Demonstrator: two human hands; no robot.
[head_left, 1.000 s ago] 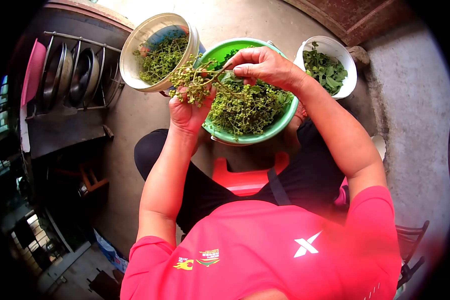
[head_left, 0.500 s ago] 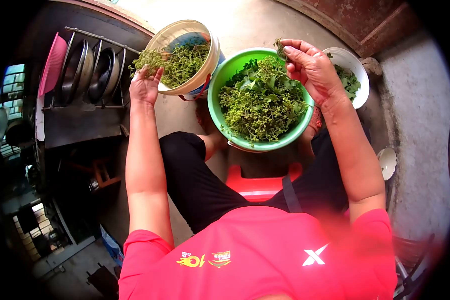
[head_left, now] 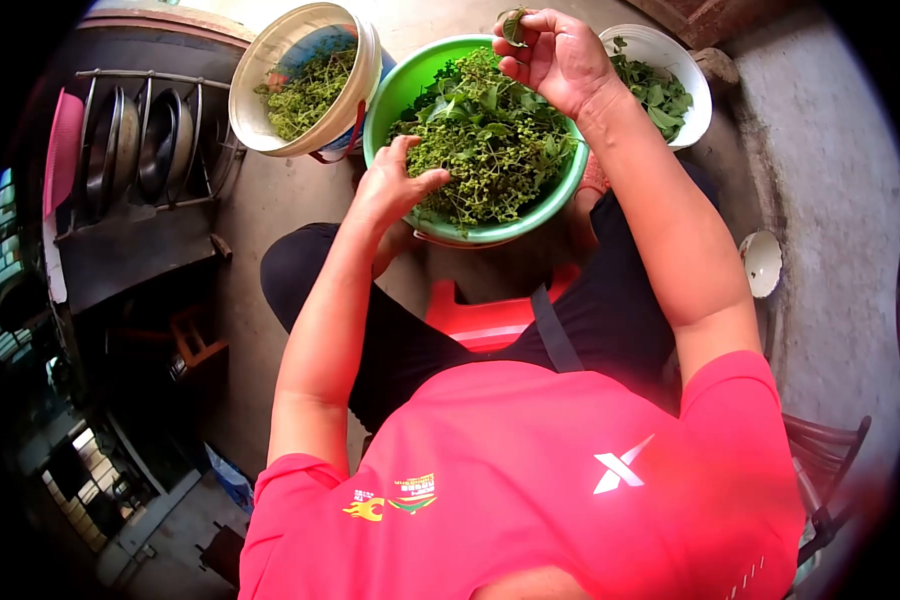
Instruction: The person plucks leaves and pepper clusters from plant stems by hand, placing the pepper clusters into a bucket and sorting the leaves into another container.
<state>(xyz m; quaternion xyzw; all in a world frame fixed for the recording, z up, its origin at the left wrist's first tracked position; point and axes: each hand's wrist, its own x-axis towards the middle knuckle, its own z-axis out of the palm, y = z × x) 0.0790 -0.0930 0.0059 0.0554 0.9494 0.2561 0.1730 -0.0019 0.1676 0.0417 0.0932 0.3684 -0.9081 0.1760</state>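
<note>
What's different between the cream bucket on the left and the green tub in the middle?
Colour: the cream bucket is pale at the rim, while the green tub is bright green.
Contents: the cream bucket holds mostly thin sprigs; the green tub holds berry clusters mixed with broad leaves.
Fill: the cream bucket's load sits below its rim; the green tub looks fuller.
Both are round, open-topped and hold green plant material.

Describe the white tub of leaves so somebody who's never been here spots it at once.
Find the big green basin in front of the red stool. Just to its right sits a smaller, round white tub. Only broad leaves show in it, whereas the basin and the cream bucket to the basin's left hold mostly stalky green clusters.
</note>
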